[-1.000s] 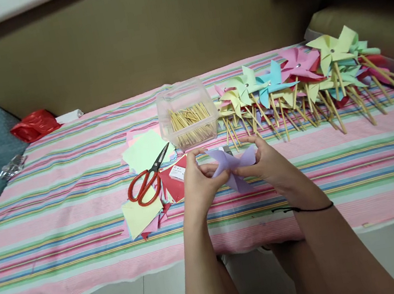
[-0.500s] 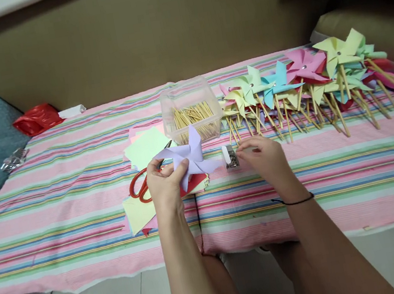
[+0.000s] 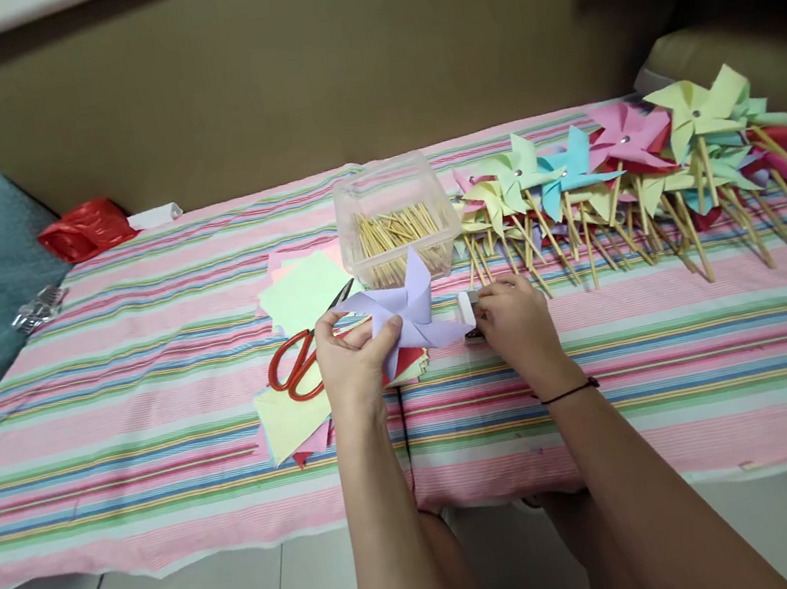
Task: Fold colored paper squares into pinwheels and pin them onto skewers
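Observation:
A lilac paper pinwheel (image 3: pixel 412 309) is pinched at its centre between the thumb and fingers of my left hand (image 3: pixel 355 367). My right hand (image 3: pixel 521 325) is at a small box (image 3: pixel 467 314) with a white flap, its fingers bent together over the box. Small metallic pieces lie inside that box; the fingertips are partly hidden, so what they grip does not show. Below and left of the pinwheel, red-handled scissors (image 3: pixel 305 371) rest on coloured paper sheets (image 3: pixel 301 290).
Behind the pinwheel stands a clear plastic box (image 3: pixel 453 223) of short wooden sticks. Several finished pinwheels (image 3: pixel 629 136) on sticks are piled at the right. A red plastic bag (image 3: pixel 85 230) lies at the back left. Striped cloth (image 3: pixel 158 427) covers the surface.
My right hand has lowered onto the small box, its fingers covering the metallic pieces. My left hand still holds the lilac pinwheel. The whole view has shifted slightly.

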A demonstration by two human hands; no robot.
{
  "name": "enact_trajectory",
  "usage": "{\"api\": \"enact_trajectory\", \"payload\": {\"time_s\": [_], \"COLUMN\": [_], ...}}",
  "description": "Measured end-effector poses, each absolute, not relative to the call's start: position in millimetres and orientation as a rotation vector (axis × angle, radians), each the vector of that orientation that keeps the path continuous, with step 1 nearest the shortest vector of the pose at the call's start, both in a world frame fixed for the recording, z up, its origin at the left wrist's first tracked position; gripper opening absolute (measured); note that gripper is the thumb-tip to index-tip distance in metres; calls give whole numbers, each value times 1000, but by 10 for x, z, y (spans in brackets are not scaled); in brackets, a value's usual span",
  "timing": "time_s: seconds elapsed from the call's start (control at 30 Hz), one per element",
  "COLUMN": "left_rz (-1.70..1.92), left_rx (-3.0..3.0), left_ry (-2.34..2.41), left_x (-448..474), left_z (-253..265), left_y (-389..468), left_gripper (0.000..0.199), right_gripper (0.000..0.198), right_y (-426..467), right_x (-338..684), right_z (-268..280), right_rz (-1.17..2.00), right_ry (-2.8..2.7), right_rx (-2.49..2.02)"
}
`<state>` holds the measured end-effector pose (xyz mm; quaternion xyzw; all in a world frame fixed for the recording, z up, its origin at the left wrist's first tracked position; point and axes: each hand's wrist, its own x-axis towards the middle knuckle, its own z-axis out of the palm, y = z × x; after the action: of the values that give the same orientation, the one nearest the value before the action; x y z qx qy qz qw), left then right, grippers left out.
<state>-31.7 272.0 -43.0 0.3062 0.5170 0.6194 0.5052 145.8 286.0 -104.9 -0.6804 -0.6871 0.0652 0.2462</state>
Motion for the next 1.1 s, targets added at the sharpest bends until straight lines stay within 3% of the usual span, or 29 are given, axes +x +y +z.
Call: {"api": "enact_trajectory", "payload": {"time_s": [0.23,0.37,0.67,0.73,0.9,1.1], "left_rz": [1513,1468,1478,1480,1510,1567], "left_rx": [743,773,784,781,801,901], "left_ry": [1277,1253,1288,1282,1266,1292], "left_x": [-263,-145,128,153,210,253], "left_z": [-447,-430,-362,-364,-398,-417], "left_y": [2719,2697,2655,2655,2669,2677], "left_gripper": [60,59,53,52,52,50], "right_gripper": [15,5,18,21,6,11], "right_y": [2846,2714,2587,2579,2533,2453], "right_x": [1547,1520,1542,1564,1562,1497], "right_z": [-935,-722,-574,-564,-510,-405], "right_rz": [277,569,874,873,705,551], "right_ry": [-1576,-1136,-893,-859,-963,-1092], "right_rx": [-1597,-1368,-1148,-1127,-1106,-1121]}}
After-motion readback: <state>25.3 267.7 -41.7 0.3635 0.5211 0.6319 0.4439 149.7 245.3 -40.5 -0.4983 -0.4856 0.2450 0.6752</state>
